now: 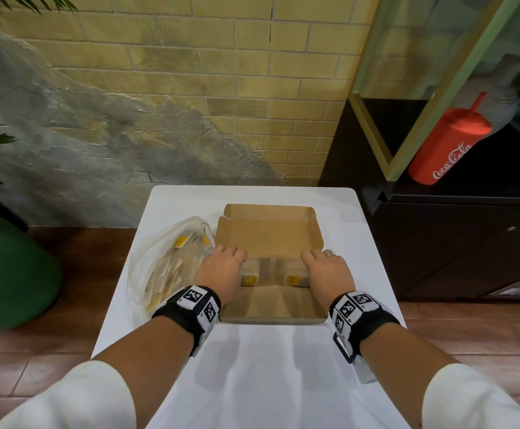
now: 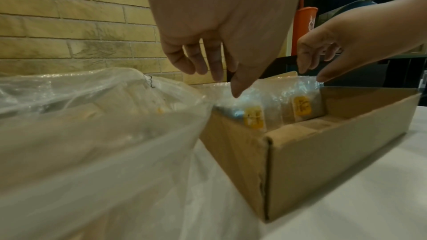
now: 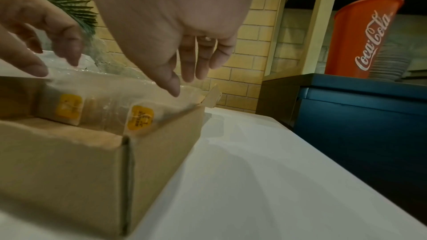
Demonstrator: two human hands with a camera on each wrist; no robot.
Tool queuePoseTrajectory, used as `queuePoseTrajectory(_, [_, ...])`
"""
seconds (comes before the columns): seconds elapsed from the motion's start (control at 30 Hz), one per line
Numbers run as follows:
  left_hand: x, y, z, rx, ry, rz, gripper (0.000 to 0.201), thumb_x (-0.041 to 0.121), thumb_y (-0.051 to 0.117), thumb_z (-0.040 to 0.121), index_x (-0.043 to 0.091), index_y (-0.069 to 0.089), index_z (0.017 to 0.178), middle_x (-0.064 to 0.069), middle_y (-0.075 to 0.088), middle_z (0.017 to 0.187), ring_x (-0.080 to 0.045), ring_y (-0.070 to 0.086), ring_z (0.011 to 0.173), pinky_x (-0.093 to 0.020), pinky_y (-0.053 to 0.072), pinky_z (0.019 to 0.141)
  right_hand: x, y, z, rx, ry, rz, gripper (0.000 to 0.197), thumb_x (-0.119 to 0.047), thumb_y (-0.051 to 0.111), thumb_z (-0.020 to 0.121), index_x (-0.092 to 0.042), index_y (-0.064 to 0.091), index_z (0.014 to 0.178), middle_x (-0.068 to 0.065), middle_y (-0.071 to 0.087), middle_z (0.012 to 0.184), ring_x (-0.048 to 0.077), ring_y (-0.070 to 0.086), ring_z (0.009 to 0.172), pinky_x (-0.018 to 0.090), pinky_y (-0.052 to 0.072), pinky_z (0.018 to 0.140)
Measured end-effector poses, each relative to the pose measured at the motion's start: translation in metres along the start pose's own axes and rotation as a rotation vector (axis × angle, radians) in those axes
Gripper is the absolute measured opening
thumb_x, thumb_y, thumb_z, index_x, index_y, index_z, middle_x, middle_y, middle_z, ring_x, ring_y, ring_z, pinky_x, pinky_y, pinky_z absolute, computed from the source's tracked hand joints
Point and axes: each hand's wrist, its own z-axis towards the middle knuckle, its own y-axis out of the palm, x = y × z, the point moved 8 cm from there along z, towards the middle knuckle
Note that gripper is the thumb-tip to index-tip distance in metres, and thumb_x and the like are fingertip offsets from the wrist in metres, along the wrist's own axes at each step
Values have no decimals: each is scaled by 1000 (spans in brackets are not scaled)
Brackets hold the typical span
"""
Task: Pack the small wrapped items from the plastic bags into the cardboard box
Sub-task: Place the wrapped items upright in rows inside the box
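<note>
Both my hands are over the box; left hand and right hand have loose, spread fingers touching the ends of the wrapped packs, which run left-right across its middle; the bag sits just left, nearer my left hand; can't make out what's inside the wrap.

Both forearms are bare below white sleeves pushed up near the lower corners of the frame. Each wrist carries a black strap with white blocks printed in black square codes. A ring sits on one right-hand finger.
</note>
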Motion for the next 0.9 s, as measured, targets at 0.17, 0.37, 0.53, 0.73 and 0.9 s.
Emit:
queuePoseTrajectory(0.17, [20, 25, -6, -176, 92, -47, 24, 11, 41, 89, 10, 55, 109, -6, 54, 113, -23, 50, 102, -28, 40, 82, -21, 30, -18, -258, -97, 154, 24, 2, 54, 78, -6, 56, 100, 14, 59, 96, 35, 61, 84, 34, 43, 62])
queuePoseTrajectory(0.37, [21, 60, -15, -502, 23, 74, 34, 11, 45, 90, 8, 50, 123, -14, 58, 122, -29, 57, 109, -35, 47, 89, -21, 56, -25, -464, 17, 88, 35, -8, 44, 90, -6, 45, 125, 15, 49, 126, 33, 54, 111, 40, 46, 90])
queuePoseTrajectory(0.53, [17, 60, -14, -505, -24, 79, 40, 13, 49, 88, 11, 47, 128, -11, 58, 123, -27, 57, 111, -34, 47, 91, -19, 57, -25, -466, 25, 84, 35, -8, 44, 90, -5, 46, 125, 15, 49, 126, 32, 54, 112, 38, 46, 91])
queuePoseTrajectory(0.73, [4, 45, -12, -388, -166, -133, 36, 10, 48, 85, 17, 53, 120, -9, 62, 112, -26, 60, 102, -30, 47, 80, -22, 53, -26, -454, -12, 237, 30, -7, 39, 91, -9, 52, 119, 13, 55, 119, 31, 56, 104, 33, 44, 82])
queuePoseTrajectory(0.9, [-33, -6, -16, 133, -377, -145, 33, 21, 50, 87, 13, 55, 118, -9, 51, 123, -28, 44, 114, -37, 40, 92, -24, 48, -25, -425, 32, 386, 38, -6, 43, 88, -17, 54, 123, 9, 60, 117, 27, 58, 104, 30, 47, 84])
